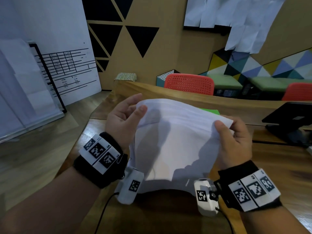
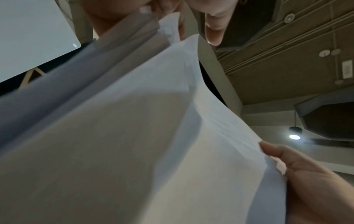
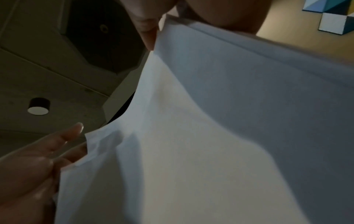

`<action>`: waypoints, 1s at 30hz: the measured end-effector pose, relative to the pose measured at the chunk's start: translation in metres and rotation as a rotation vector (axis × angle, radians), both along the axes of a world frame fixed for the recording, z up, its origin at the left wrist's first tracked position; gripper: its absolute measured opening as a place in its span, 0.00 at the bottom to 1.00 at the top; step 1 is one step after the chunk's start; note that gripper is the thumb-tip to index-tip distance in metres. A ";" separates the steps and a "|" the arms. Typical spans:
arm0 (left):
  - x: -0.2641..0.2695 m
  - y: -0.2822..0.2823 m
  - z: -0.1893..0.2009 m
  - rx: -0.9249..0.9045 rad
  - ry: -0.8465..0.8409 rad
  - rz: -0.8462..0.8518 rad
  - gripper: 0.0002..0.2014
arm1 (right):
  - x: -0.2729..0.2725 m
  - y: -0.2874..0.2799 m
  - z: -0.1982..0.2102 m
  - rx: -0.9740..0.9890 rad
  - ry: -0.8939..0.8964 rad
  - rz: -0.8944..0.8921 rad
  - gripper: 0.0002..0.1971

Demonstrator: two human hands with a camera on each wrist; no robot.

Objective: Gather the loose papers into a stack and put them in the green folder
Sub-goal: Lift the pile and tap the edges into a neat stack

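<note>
A stack of white papers (image 1: 172, 141) is held upright above the wooden table (image 1: 278, 169), its top edges fanned and slightly uneven. My left hand (image 1: 125, 119) grips the stack's upper left corner, thumb on the near face. My right hand (image 1: 234, 141) pinches the upper right corner the same way. A sliver of the green folder (image 1: 211, 111) shows on the table just behind the papers' top edge; most of it is hidden. The wrist views are filled by the papers (image 2: 153, 136) (image 3: 220, 136), with fingers at their edges.
A black laptop stand (image 1: 290, 122) sits on the table at the right. Red chairs (image 1: 189, 83) stand behind the far table edge. A whiteboard with a printed sheet (image 1: 67, 70) leans at the left, beyond the table's left edge.
</note>
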State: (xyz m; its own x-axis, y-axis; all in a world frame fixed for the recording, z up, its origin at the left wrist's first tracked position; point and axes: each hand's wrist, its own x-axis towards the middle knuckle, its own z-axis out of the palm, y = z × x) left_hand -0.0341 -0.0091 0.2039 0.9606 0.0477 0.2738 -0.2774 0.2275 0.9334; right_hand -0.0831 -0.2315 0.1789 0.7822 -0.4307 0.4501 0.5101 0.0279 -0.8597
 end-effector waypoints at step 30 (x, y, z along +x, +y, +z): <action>-0.005 0.006 -0.028 0.095 0.008 0.037 0.15 | 0.002 0.014 -0.007 0.033 0.146 0.060 0.17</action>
State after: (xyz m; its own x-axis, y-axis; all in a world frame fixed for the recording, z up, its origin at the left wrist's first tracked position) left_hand -0.0393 -0.0033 0.1762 0.9607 0.0575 0.2714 -0.2767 0.1274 0.9525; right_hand -0.0815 -0.2171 0.1719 0.8632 -0.3939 0.3158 0.3761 0.0844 -0.9227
